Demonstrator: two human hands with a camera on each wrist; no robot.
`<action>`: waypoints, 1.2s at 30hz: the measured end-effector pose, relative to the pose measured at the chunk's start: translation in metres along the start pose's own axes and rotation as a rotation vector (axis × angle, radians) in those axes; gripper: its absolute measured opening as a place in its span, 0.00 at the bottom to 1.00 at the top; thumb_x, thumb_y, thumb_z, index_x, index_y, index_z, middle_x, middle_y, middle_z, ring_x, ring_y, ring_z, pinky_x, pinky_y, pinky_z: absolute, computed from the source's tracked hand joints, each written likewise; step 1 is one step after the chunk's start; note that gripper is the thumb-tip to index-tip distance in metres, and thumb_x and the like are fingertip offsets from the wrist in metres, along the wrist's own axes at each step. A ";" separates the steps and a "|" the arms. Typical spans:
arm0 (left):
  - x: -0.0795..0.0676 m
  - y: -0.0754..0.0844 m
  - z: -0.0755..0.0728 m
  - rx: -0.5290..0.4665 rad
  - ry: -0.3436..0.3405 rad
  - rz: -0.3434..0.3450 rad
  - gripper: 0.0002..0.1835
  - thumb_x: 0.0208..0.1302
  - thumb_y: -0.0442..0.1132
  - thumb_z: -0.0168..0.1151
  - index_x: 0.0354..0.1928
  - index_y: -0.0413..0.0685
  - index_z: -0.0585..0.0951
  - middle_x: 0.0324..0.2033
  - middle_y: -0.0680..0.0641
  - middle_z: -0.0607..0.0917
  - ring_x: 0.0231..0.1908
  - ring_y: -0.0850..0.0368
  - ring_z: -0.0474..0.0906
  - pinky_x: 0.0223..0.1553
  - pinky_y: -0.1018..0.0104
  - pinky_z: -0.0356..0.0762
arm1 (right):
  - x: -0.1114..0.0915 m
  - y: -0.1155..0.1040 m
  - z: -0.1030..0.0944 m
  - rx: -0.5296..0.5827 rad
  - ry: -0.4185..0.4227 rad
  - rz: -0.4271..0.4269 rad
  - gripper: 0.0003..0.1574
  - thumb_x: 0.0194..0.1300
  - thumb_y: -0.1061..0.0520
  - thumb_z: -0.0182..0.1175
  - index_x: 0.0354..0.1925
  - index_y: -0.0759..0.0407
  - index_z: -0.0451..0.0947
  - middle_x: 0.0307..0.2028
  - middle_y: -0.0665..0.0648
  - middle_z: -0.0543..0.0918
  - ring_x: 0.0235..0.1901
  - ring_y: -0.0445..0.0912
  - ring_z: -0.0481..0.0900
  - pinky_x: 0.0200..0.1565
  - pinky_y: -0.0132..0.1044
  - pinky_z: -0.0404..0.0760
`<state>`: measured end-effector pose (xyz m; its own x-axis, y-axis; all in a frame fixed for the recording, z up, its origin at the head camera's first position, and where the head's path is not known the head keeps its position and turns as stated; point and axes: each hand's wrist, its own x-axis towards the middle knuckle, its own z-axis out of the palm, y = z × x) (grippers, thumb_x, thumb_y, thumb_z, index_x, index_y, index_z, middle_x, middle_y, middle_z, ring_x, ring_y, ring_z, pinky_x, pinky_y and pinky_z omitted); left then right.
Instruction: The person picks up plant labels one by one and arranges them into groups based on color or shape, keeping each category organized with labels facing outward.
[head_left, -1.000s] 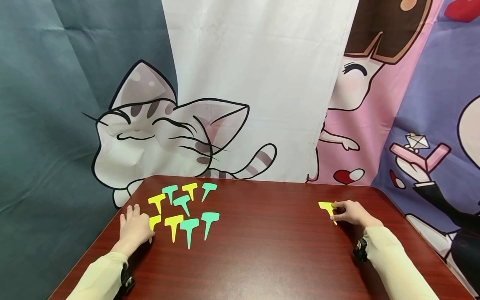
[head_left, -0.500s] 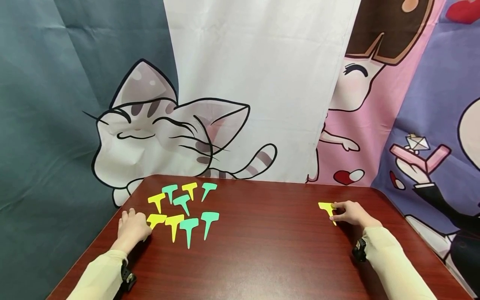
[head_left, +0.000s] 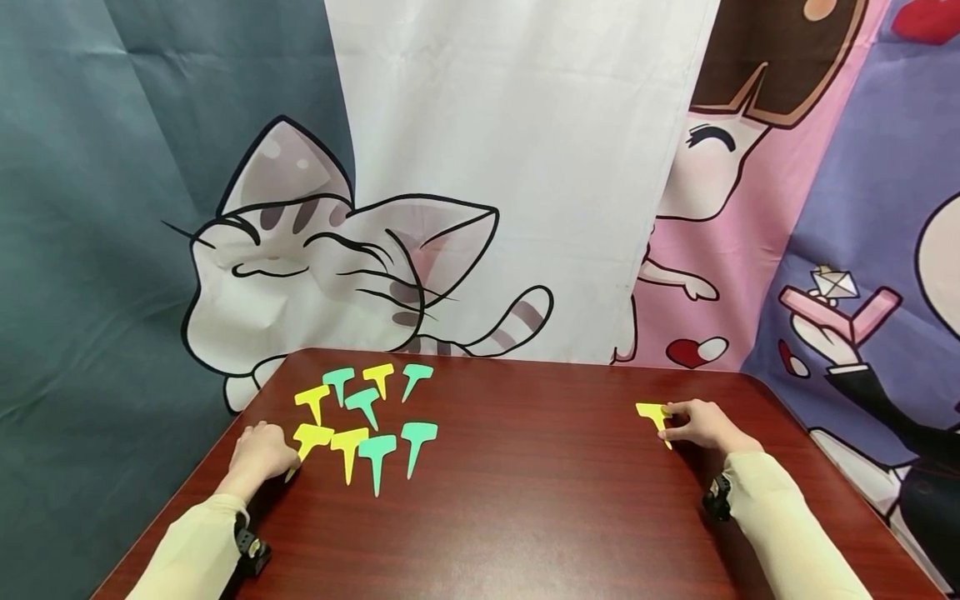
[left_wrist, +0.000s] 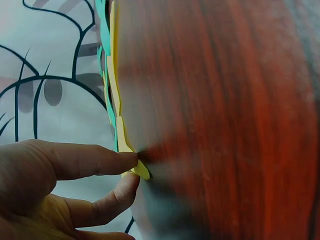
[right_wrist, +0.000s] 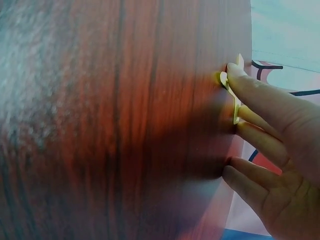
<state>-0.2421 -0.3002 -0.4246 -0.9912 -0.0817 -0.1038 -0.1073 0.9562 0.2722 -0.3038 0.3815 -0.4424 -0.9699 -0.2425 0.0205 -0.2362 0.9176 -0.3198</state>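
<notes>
At the left of the table, my left hand [head_left: 261,457] pinches the narrow end of a yellow T-shaped plant label [head_left: 312,435]. In the left wrist view, thumb and forefinger close on the tip of this label [left_wrist: 124,137]. Beside it on the right lies another yellow plant label [head_left: 348,442], then a green plant label [head_left: 377,450]. Toward the table's right side, my right hand [head_left: 705,425] holds a separate yellow plant label [head_left: 651,412] between thumb and fingers, its wide head pointing left. In the right wrist view, the thumb covers part of that label [right_wrist: 236,107].
Several more green and yellow labels lie behind the front row, among them a yellow label [head_left: 313,402] and a green label [head_left: 417,379]. The dark red wooden table [head_left: 525,483] ends at a printed cloth backdrop [head_left: 525,167].
The yellow label at my left hand has turned, its head moving right toward the neighbouring yellow label. My left fingers, spread earlier, have drawn in. The right hand stays put with its label.
</notes>
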 end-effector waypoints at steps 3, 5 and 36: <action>0.000 -0.002 0.000 0.001 0.001 0.003 0.14 0.47 0.38 0.65 0.28 0.30 0.79 0.48 0.18 0.71 0.54 0.17 0.59 0.57 0.32 0.61 | 0.000 -0.001 0.000 -0.003 0.006 -0.004 0.41 0.48 0.45 0.72 0.52 0.71 0.77 0.48 0.73 0.80 0.39 0.57 0.78 0.45 0.55 0.79; 0.000 -0.002 0.000 -0.007 0.001 -0.001 0.18 0.47 0.39 0.66 0.32 0.27 0.78 0.47 0.18 0.70 0.53 0.17 0.59 0.57 0.32 0.60 | 0.000 -0.001 -0.001 -0.004 0.007 -0.002 0.41 0.47 0.45 0.73 0.52 0.71 0.77 0.47 0.73 0.80 0.39 0.57 0.78 0.45 0.55 0.79; -0.013 -0.008 0.007 -0.113 0.126 0.077 0.09 0.46 0.34 0.65 0.13 0.45 0.77 0.64 0.20 0.55 0.66 0.20 0.43 0.62 0.26 0.39 | -0.001 0.000 0.000 0.001 0.003 0.004 0.42 0.48 0.45 0.72 0.53 0.72 0.76 0.48 0.74 0.79 0.43 0.61 0.77 0.48 0.59 0.76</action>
<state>-0.2278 -0.3046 -0.4322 -0.9979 -0.0513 0.0401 -0.0321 0.9238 0.3816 -0.3027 0.3816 -0.4424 -0.9712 -0.2374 0.0219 -0.2318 0.9185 -0.3205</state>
